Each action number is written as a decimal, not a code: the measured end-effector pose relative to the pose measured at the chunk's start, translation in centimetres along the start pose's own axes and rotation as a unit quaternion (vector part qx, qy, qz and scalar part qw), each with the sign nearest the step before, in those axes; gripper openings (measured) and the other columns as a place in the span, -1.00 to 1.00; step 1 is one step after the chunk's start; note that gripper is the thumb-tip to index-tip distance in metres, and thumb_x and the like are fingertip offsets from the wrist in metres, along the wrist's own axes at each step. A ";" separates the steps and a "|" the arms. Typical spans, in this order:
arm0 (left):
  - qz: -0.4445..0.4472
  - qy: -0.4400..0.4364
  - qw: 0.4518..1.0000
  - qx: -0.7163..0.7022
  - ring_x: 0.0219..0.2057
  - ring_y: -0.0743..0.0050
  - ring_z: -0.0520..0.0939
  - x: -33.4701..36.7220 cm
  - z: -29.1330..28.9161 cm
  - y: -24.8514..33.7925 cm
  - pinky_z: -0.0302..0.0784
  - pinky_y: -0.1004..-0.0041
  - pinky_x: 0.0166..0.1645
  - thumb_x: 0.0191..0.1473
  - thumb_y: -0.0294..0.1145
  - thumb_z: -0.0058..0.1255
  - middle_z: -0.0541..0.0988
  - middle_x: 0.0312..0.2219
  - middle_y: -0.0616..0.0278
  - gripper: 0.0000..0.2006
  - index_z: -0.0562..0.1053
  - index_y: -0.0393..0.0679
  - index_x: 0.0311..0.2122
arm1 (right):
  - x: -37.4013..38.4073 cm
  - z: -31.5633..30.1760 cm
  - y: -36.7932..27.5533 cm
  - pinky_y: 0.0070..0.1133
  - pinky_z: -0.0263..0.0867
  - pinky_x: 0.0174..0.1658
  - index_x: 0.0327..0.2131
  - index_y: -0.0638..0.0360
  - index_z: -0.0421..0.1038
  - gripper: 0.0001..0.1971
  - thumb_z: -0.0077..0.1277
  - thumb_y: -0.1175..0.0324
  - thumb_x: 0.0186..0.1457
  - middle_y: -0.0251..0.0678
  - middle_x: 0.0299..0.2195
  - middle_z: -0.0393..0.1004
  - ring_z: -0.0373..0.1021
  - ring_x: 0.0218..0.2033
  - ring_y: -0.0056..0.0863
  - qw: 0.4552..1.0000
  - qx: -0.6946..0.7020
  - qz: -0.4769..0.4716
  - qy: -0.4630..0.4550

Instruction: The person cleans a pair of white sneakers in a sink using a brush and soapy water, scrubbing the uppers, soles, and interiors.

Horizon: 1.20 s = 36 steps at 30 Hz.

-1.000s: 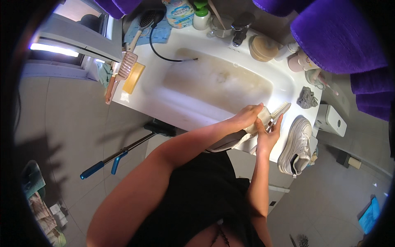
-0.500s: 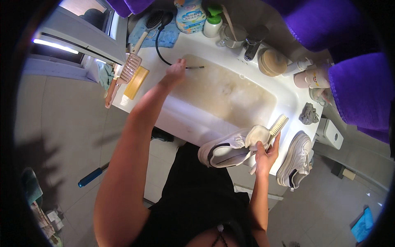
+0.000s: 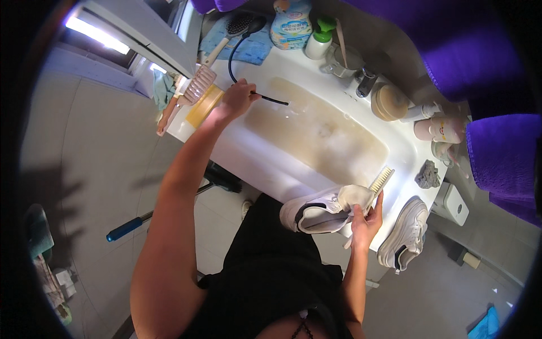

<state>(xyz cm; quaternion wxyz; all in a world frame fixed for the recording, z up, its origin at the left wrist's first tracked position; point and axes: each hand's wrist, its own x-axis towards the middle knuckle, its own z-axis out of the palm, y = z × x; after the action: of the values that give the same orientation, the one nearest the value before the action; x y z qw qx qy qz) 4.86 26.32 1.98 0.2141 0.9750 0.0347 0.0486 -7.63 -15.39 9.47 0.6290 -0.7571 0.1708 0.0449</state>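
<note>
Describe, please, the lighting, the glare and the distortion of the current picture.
Head view throughout: the white strip, upper left, is blown out; black corners mark the fisheye rim; the floor at left has dark shadows and curving tile lines; the held shoe is well lit.

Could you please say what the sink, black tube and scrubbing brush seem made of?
Sink: probably glazed ceramic, white and shiny. Black tube: likely rubber or flexible plastic, smooth and curved. Scrubbing brush: probably plastic bristles, stiff-looking and pale; handle mostly hidden.
</note>
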 end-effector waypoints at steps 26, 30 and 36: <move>0.166 -0.166 0.816 0.529 0.12 0.00 0.20 -3.6 -10.0 -3.7 0.01 0.13 0.18 -0.03 -0.32 -0.16 -0.01 0.19 0.22 -0.60 0.26 0.15 -0.01 | -1.1 -0.2 -1.4 -0.79 -0.02 -0.72 0.19 0.09 -0.11 -0.27 -0.10 0.71 -0.07 -0.41 -0.53 0.37 0.09 -0.73 -0.80 0.997 0.062 0.046 -0.029; 0.176 -0.113 0.851 0.482 0.11 0.04 0.20 -3.8 -9.1 -4.4 0.03 0.09 0.16 -0.02 -0.34 -0.16 0.02 0.17 0.17 -0.63 0.30 0.10 -0.03 | -1.0 -0.1 -1.2 -0.79 -0.01 -0.70 0.19 0.08 -0.10 -0.27 -0.11 0.72 -0.07 -0.42 -0.52 0.37 0.11 -0.71 -0.81 0.996 0.069 0.048 -0.029; 0.139 0.006 0.922 0.361 0.08 0.12 0.24 -2.8 -7.5 -3.4 0.12 0.13 0.12 -0.08 -0.35 -0.04 0.18 0.08 0.12 -0.61 0.33 -0.04 -0.06 | -1.2 -0.5 -1.7 -0.79 -0.02 -0.71 0.19 0.10 -0.10 -0.27 -0.09 0.70 -0.07 -0.43 -0.53 0.36 0.10 -0.71 -0.81 0.996 0.073 0.049 -0.030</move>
<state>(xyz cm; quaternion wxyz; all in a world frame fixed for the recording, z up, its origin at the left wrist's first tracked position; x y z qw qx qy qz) 1.07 32.25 7.10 -0.1612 0.9810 -0.0845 0.0678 -8.26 -15.37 11.45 0.6845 -0.6982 0.1915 0.0857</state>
